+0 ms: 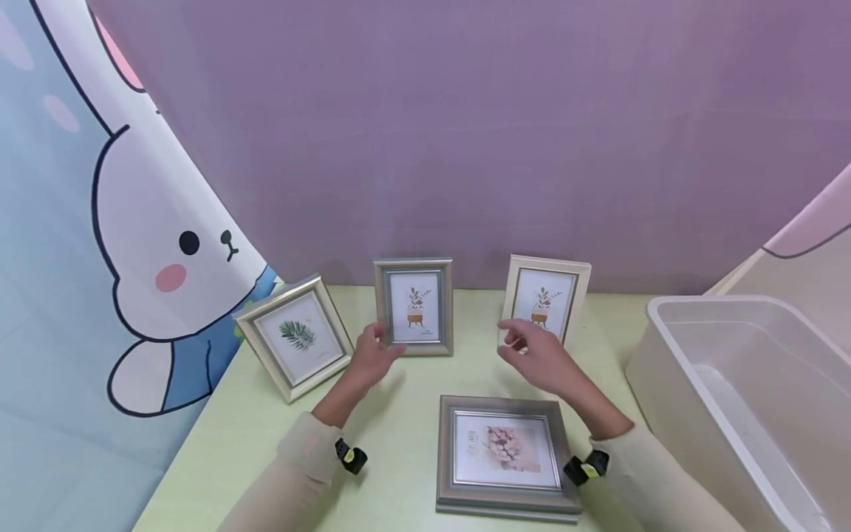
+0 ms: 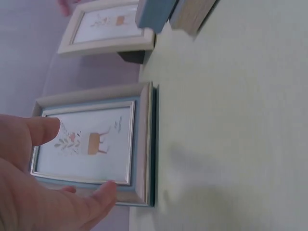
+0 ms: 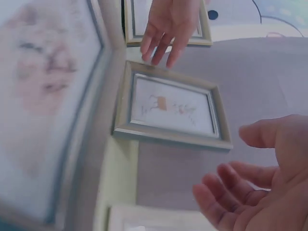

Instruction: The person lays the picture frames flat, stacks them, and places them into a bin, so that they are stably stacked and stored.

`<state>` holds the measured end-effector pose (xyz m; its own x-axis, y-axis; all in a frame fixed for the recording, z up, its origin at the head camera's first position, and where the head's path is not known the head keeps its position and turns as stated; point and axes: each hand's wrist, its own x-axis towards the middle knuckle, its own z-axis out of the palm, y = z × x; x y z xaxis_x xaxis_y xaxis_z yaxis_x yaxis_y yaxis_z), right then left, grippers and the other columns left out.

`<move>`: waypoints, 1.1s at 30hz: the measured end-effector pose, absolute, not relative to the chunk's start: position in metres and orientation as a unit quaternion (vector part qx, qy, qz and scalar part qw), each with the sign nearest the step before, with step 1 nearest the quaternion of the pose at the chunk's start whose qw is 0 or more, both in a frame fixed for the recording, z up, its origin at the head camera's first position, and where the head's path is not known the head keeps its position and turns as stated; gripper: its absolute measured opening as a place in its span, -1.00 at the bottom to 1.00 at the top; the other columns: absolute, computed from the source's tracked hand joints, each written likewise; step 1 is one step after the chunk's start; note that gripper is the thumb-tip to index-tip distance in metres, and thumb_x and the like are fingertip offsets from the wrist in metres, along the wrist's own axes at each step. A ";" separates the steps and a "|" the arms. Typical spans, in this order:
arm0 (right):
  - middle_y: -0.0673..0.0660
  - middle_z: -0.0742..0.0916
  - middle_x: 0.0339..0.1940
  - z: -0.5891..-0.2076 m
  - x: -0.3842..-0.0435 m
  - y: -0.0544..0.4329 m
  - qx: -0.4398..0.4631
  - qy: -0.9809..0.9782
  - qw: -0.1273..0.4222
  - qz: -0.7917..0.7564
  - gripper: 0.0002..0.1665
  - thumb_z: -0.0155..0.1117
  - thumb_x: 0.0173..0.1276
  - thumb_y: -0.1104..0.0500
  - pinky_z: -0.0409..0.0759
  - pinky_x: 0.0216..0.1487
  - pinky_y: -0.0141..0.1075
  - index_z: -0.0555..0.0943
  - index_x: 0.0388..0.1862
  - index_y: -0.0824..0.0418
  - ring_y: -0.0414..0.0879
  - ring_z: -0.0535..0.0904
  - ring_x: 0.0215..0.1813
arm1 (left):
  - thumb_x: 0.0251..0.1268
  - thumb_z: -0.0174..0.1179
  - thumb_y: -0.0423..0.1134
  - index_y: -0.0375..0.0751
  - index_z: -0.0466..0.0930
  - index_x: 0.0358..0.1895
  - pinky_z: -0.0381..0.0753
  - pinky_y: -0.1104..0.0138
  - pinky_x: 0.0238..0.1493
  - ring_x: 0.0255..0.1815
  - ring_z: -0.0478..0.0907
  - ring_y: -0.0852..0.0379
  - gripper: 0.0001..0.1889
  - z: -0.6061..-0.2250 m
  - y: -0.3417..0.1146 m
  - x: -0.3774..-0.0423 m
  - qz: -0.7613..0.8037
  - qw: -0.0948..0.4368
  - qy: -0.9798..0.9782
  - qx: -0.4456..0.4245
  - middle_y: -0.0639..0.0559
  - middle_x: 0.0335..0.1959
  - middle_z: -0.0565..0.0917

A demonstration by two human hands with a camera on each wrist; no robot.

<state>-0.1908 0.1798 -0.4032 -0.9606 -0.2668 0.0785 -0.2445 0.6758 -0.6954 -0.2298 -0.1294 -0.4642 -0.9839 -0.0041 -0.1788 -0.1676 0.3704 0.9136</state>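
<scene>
My left hand is beside the lower left edge of a grey-silver photo frame standing in the middle, its picture a potted plant. In the left wrist view its thumb and fingers are spread, with nothing between them. My right hand hovers before a cream photo frame with a similar picture, covering its lower part; its fingers are loosely bent and hold nothing. On the left a pale gold photo frame with a green leaf picture stands angled. A larger taupe photo frame with a flower picture lies face up in front.
A deep off-white plastic bin stands at the right. Behind the pale green table hangs a purple cloth, and a blue curtain with a cartoon rabbit borders the left side.
</scene>
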 end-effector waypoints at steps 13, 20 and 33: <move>0.27 0.61 0.28 -0.363 -0.257 0.114 -0.215 0.906 -0.094 -0.351 -0.42 0.23 0.46 0.17 0.53 0.39 0.04 0.44 0.41 0.31 0.15 0.52 0.36 | 0.43 0.20 -0.25 -0.37 -0.08 0.59 0.44 -0.09 0.44 0.48 0.32 -0.37 -0.17 -0.478 -0.138 -0.258 0.571 0.069 0.815 -0.074 -0.46 0.50 0.27; 0.23 0.56 0.39 -0.359 -0.289 0.084 -0.247 0.926 -0.156 -0.238 -0.45 0.20 0.50 0.11 0.39 0.50 0.04 0.46 0.41 0.22 0.15 0.41 0.46 | 0.49 0.07 -0.32 -0.39 0.07 0.54 0.51 -0.04 0.39 0.43 0.40 -0.32 -0.35 -0.492 -0.143 -0.266 0.558 0.093 0.822 -0.072 -0.42 0.44 0.37; 0.21 0.21 0.68 -0.363 -0.327 0.046 -0.231 0.969 -0.069 -0.062 -0.23 0.02 0.61 -0.16 -0.04 0.68 0.16 0.13 0.65 0.09 0.16 0.03 0.70 | 0.36 0.16 -0.43 -0.36 0.31 0.42 0.66 0.11 0.14 0.18 0.60 -0.19 -0.44 -0.504 -0.149 -0.271 0.523 0.072 0.847 -0.064 -0.32 0.20 0.60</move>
